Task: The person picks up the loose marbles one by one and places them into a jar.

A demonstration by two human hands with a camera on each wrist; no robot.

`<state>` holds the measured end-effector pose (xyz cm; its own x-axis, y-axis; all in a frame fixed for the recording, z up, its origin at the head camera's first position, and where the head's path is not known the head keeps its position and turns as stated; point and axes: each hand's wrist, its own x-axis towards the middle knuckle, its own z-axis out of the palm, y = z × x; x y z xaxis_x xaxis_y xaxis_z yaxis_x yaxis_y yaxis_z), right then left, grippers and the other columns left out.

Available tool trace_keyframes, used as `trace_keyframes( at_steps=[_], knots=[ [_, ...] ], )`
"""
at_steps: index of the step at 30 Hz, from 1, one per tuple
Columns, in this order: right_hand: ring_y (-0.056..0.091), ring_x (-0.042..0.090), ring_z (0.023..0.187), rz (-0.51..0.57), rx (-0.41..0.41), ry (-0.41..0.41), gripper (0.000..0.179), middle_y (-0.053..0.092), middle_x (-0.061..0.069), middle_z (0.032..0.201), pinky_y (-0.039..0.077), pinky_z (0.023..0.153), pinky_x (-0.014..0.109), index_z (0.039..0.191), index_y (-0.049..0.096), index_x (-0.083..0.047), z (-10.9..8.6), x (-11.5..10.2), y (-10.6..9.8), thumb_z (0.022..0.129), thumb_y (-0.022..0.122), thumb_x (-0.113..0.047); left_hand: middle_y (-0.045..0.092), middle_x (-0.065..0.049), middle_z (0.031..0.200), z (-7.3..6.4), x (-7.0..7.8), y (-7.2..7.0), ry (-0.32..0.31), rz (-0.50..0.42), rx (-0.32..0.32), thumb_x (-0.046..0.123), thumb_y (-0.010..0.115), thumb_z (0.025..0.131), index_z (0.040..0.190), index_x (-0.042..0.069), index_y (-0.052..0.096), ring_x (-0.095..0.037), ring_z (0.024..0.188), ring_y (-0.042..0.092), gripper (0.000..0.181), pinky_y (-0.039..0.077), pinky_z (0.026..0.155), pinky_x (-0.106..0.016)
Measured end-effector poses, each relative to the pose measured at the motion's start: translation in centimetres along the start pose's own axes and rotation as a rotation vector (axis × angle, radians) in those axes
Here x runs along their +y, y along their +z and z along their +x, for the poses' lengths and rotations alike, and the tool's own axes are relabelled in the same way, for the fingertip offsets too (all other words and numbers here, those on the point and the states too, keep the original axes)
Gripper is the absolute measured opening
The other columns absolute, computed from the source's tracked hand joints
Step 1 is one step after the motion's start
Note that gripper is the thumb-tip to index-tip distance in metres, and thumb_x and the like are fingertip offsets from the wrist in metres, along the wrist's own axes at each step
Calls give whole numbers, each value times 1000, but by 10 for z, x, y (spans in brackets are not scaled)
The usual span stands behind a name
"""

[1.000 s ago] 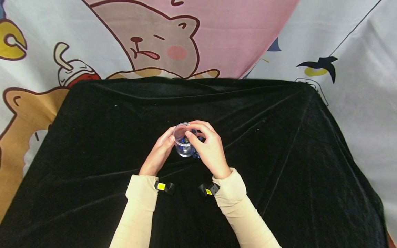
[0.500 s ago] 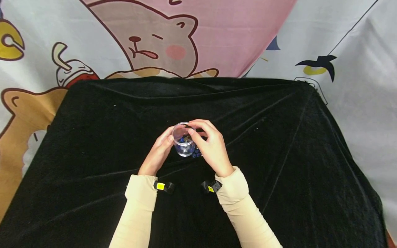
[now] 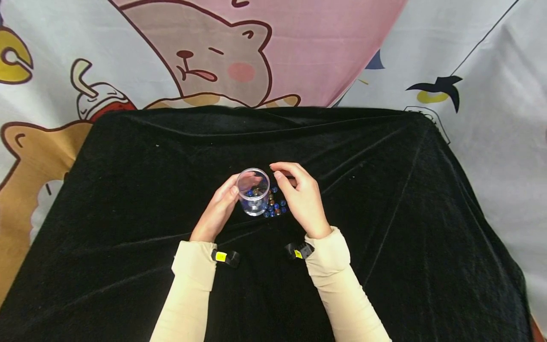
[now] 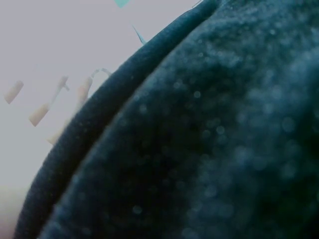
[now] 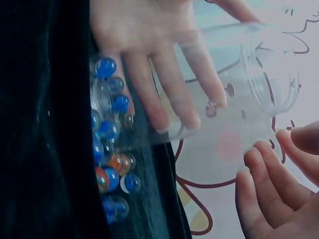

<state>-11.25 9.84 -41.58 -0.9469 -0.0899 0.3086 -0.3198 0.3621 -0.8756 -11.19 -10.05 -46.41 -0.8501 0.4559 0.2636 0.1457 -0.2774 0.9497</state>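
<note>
A tall clear plastic cup point(image 3: 253, 195) stands upright on the black cloth with several glass marbles at its bottom. My left hand point(image 3: 219, 205) holds it from the left, thumb on the near side and fingers behind the wall. Right beside the cup lie several loose marbles point(image 3: 276, 209), mostly blue, some orange. My right hand point(image 3: 302, 197) hovers above and to the right of these, apart from the cup. In the right wrist view, that hand's fingers point(image 5: 271, 181) are loosely bent with nothing seen between them, near the cup's rim point(image 5: 271, 69).
Black cloth point(image 3: 171, 190) covers the table, with folds toward the back and right. A printed cartoon curtain point(image 3: 333, 47) hangs behind it. Mostly dark, blurred cloth point(image 4: 199, 139) fills the left wrist view.
My right hand has drawn back from the cup's mouth to the right, uncovering the loose marbles beside it. My left hand keeps its hold on the cup, nearly still.
</note>
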Motion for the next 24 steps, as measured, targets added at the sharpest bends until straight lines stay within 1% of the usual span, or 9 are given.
trace_keyframes(
  at_steps=[5,9,13,17,24],
  knots=[
    [55,3,90,-45,16,-1,21,59,-13,101,46,77,25,104,64,-18,1,6,-5,90,53,-29,37,-22,132,0,-1,0,-6,-3,3,29,30,97,134,1,31,-32,126,31,46,16,103,-50],
    [55,3,89,-70,1,17,21,58,-14,101,46,78,24,104,64,-19,2,9,-8,89,54,-29,37,-23,132,0,-2,0,-7,-2,4,31,31,97,134,2,32,-33,125,31,47,16,103,-50],
    [55,3,88,-86,-33,39,21,58,-13,102,46,77,24,105,63,-19,2,12,-9,89,53,-29,37,-23,132,0,-2,0,-5,-1,2,32,31,97,134,2,32,-34,126,30,48,16,103,-51],
    [56,6,88,-102,-71,51,22,59,-9,102,47,76,26,105,63,-18,2,15,-9,90,53,-29,37,-24,132,0,-1,0,1,-5,6,31,32,97,133,1,33,-35,126,30,47,16,103,-50],
    [56,6,86,-189,-145,115,21,58,-7,98,47,76,26,105,62,-17,2,22,-8,89,53,-29,37,-25,131,1,-1,0,9,-3,4,27,31,97,133,1,33,-35,125,30,45,16,103,-50]
  ],
)
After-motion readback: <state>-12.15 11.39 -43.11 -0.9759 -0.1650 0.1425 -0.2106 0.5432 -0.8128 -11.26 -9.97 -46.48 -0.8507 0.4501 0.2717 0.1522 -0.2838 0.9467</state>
